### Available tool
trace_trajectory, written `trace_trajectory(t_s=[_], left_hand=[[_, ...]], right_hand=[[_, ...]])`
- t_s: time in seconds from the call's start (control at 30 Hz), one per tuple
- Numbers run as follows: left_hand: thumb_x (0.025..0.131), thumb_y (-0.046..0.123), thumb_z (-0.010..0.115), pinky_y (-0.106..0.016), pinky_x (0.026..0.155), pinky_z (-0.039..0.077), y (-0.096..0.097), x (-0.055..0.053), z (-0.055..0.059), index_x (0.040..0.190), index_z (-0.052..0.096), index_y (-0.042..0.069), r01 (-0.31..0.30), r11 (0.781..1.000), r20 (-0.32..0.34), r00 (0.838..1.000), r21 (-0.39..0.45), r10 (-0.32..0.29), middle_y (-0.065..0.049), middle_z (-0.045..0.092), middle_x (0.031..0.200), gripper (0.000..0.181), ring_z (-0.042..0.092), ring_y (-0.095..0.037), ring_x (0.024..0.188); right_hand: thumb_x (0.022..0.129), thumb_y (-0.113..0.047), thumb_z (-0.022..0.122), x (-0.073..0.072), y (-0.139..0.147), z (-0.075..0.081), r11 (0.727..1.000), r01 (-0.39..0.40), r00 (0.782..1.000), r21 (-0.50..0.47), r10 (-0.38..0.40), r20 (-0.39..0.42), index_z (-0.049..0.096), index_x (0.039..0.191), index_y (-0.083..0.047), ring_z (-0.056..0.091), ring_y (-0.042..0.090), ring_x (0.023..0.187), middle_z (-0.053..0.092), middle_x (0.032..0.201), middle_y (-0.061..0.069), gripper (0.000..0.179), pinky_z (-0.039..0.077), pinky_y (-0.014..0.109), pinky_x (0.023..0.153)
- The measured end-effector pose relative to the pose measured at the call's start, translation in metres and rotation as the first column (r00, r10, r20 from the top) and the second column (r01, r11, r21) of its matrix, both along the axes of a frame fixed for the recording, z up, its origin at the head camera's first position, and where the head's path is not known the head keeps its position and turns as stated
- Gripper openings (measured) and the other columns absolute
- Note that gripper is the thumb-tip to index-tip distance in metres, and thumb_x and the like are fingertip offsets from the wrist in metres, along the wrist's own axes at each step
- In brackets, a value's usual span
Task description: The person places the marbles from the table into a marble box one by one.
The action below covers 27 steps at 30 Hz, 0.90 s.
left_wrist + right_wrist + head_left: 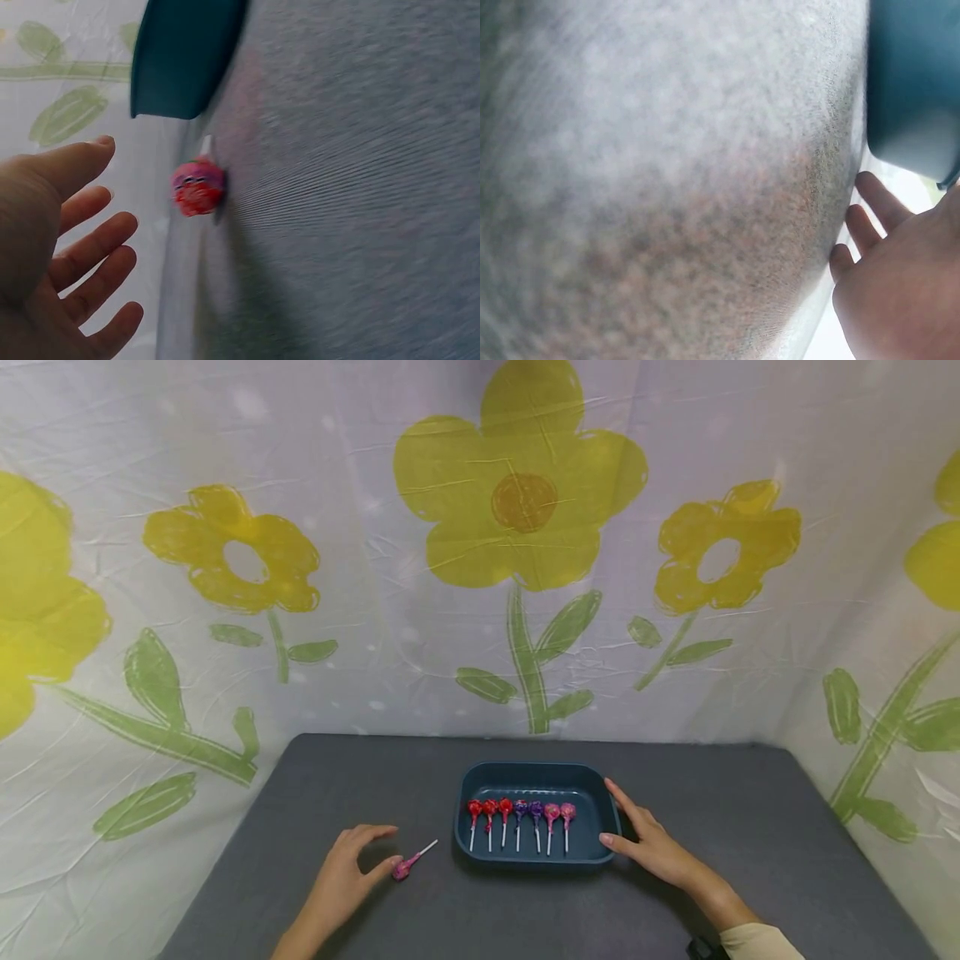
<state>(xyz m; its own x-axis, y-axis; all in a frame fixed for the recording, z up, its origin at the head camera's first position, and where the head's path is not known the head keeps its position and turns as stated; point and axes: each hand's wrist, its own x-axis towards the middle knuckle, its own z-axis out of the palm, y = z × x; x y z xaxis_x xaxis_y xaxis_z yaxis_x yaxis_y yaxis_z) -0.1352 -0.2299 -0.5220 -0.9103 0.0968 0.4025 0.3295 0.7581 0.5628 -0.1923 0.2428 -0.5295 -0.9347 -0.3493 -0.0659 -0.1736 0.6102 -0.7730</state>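
A lollipop (pixel 402 867) in a pinkish-purple wrapper lies on the grey table, its white stick pointing up and right. My left hand (pixel 341 872) is just left of it, thumb and fingers spread apart and nothing held. The left wrist view shows the lollipop's round head (pixel 198 187) beyond the thumb, apart from the hand. My right hand (pixel 660 852) rests at the right end of a dark blue tray (pixel 536 862), thumb and index finger extended against its rim. Inside the tray stands a row of several lollipops (pixel 521 810), red, purple and pink, sticks toward me.
Grey cloth covers the table (pixel 360 777). Behind it and at both sides hangs a white curtain (pixel 375 635) printed with yellow flowers. A beige sleeve (pixel 757 942) and a dark band (pixel 705 948) show at the right wrist.
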Motion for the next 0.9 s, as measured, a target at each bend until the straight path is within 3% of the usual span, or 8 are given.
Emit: trace_trajectory(t_s=[0.2, 0.57, 0.9], left_hand=[[0.071, 0.024, 0.089, -0.036, 0.082, 0.049, 0.005, 0.004, -0.013, 0.11, 0.073, 0.017, -0.023, 1.0, 0.018, 1.0, 0.002, 0.023, 0.012, 0.068, 0.104, 0.042, 0.056, -0.01, 0.095], [0.071, 0.029, 0.089, -0.035, 0.083, 0.048, 0.006, 0.007, -0.022, 0.102, 0.075, 0.022, -0.054, 0.999, 0.16, 0.986, -0.001, 0.054, 0.017, 0.064, 0.097, 0.035, 0.057, -0.011, 0.091], [0.071, 0.02, 0.089, -0.034, 0.08, 0.048, 0.009, 0.006, -0.022, 0.097, 0.075, 0.023, -0.055, 0.998, 0.13, 0.99, -0.024, 0.058, 0.02, 0.064, 0.092, 0.029, 0.057, -0.008, 0.087]], right_hand=[[0.097, -0.041, 0.062, 0.001, 0.0, 0.001, 1.0, -0.008, 1.0, -0.003, 0.008, 0.0, 0.006, 0.16, -0.033, 0.024, 0.049, 0.141, 0.027, 0.158, 0.023, 0.084, 0.027, 0.079, 0.095], [0.096, -0.037, 0.064, 0.0, 0.0, 0.003, 1.0, -0.001, 1.0, -0.001, 0.001, -0.012, 0.01, 0.159, -0.035, 0.024, 0.051, 0.14, 0.03, 0.156, 0.025, 0.083, 0.028, 0.079, 0.094], [0.096, -0.041, 0.063, -0.001, 0.0, -0.001, 1.0, 0.007, 1.0, -0.002, -0.007, -0.001, 0.008, 0.16, -0.035, 0.023, 0.049, 0.141, 0.029, 0.157, 0.024, 0.084, 0.025, 0.079, 0.096]])
